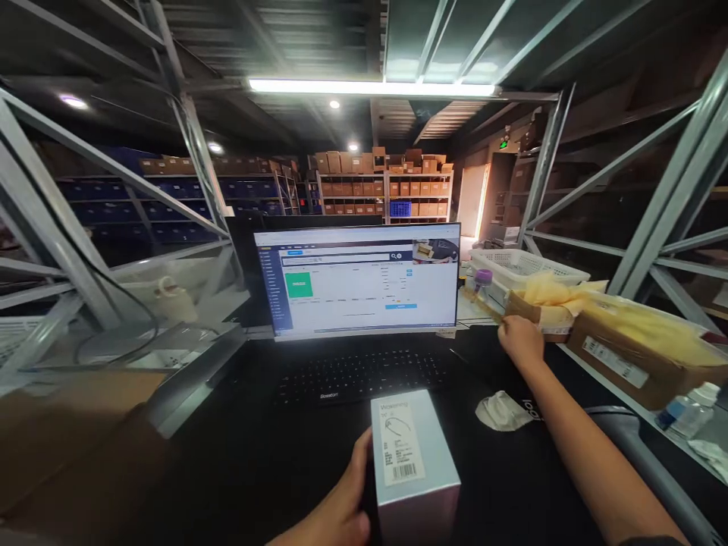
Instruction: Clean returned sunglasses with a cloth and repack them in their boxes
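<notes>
My left hand (341,504) grips the left side of a small white box (415,474) with a barcode label on top; the box stands on the black desk mat (239,455) in front of a black keyboard (358,375). My right hand (520,339) reaches far right, fingers closed at the edge of an open cardboard box (540,312) stuffed with yellow packing material (560,292). Behind the keyboard, a monitor (364,277) shows a web page with a green square.
A larger cardboard box (631,356) with yellow filling lies at the right, a white basket (523,265) behind it. A crumpled white cloth (500,412) lies on the mat. Metal shelf frames flank both sides. A plastic bottle (688,406) sits at far right.
</notes>
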Motion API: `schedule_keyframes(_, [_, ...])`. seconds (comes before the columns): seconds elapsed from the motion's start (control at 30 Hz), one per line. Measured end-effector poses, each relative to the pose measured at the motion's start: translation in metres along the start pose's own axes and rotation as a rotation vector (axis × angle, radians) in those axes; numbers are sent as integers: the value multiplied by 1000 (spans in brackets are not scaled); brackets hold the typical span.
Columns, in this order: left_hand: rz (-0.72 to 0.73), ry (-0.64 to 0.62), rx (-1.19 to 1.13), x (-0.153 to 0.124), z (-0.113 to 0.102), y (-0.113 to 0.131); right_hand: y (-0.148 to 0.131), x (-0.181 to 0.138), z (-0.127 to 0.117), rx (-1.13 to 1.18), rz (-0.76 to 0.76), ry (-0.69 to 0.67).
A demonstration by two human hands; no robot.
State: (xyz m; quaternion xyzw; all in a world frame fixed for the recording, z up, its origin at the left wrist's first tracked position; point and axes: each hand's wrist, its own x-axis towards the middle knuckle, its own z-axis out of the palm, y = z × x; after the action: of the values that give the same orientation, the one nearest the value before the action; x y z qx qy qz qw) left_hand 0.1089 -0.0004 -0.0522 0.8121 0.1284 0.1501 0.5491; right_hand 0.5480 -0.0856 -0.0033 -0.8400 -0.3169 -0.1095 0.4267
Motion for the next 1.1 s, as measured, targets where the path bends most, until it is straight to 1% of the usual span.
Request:
schedule_keyframes(0.07, [109,77,-45,9,-14,8,-5,2,-18,64,-3,81])
schedule_keyframes(0.13, [161,244,-14,26,-30,26,-19,-4,-38,169,-33,124])
schedule_keyframes(0.2, [150,416,59,46,-42,50,-43,-19,-54,292,-95,102])
schedule_keyframes(0.23, [154,455,75,55,-46,64,-58,-30,-58,376,-132,68])
schedule_keyframes(0.3, [152,456,35,70,-48,89,-93,-55,-61,603,-201,-27])
schedule_keyframes(0.33, [146,440,-13,75,-47,100,-110,-68,-59,717,-220,-71])
schedule_keyframes(0.4, [139,384,-113,81,-42,115,-142,-92,-51,859,-242,-119])
schedule_keyframes(0.47, [158,317,-176,82,-36,121,-167,-111,-40,908,-261,-127])
schedule_keyframes(0.53, [187,286,-219,79,-33,120,-184,-125,-29,934,-287,-115])
schedule_keyframes(0.57, [190,295,-246,78,-32,117,-189,-130,-24,950,-306,-113])
schedule_keyframes(0.63, [187,360,-306,74,-32,111,-194,-137,-17,985,-355,-131])
schedule_keyframes(0.7, [183,411,-347,71,-33,107,-194,-142,-14,989,-403,-163])
schedule_keyframes(0.73, [177,416,-357,69,-34,107,-192,-144,-13,975,-423,-164])
schedule_keyframes(0.8, [159,391,-355,64,-34,109,-188,-147,-16,924,-454,-122])
schedule_keyframes(0.9, [149,343,-294,57,-33,117,-185,-151,-24,883,-482,-49])
schedule_keyframes(1.0, [196,301,-310,50,-31,126,-186,-156,-34,862,-492,-94])
schedule_keyframes(1.1, [199,285,-470,45,-29,130,-189,-163,-40,815,-514,-148])
